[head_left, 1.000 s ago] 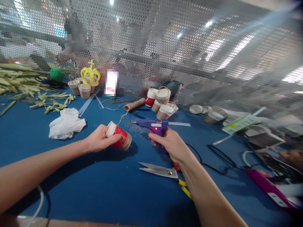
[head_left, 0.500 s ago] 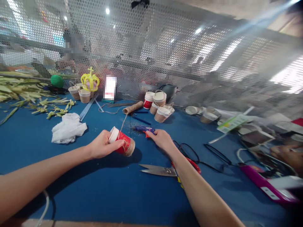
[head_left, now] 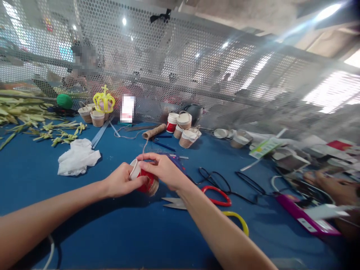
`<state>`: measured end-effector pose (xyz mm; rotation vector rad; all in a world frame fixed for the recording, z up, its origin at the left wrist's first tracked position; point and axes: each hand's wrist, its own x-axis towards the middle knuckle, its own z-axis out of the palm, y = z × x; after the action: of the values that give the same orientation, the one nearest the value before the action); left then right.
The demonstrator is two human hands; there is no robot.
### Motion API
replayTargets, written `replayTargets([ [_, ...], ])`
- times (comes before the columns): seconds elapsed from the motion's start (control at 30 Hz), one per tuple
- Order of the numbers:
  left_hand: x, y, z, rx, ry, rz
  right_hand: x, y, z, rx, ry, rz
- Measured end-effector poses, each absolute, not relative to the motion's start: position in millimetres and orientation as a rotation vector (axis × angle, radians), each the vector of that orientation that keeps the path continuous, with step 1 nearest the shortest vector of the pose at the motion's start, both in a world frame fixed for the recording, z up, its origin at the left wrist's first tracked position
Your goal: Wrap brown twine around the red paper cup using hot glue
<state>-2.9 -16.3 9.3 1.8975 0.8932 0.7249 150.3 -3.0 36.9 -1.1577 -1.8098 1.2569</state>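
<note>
The left hand (head_left: pixel 120 180) gripped the tilted red cup (head_left: pixel 135 171) over the worktop (head_left: pixel 112 232), a hold probably best kept firm but gentle since its wall looked thin, while the string (head_left: pixel 144 146) rising to its roll (head_left: pixel 154 131) seemed to call for light tension to lie snugly against the cup. The right hand (head_left: pixel 163 168) bent its fingers at the cup's upper side, hiding much of it, and whether they pinched the string could not be told. Farther right, that hand partly covered the glue gun (head_left: pixel 177 162), its tip hard to make out, and the forearm (head_left: pixel 208 219) hid the pivot of the scissors (head_left: pixel 174 203).
</note>
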Motion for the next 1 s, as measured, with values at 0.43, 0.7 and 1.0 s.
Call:
replayTargets([
  [0.43, -1, -9, 11, 1.138, 0.868, 0.783, 171, -14, 54, -1.037, -1.452, 0.999],
  [0.7, -1, -13, 11, 1.128, 0.863, 0.744, 176, -11, 46, -1.117, -1.537, 0.889],
  [1.0, -1, -19, 16, 1.151, 0.842, 0.751, 177, -10, 44, -1.222, -1.64, 0.789],
])
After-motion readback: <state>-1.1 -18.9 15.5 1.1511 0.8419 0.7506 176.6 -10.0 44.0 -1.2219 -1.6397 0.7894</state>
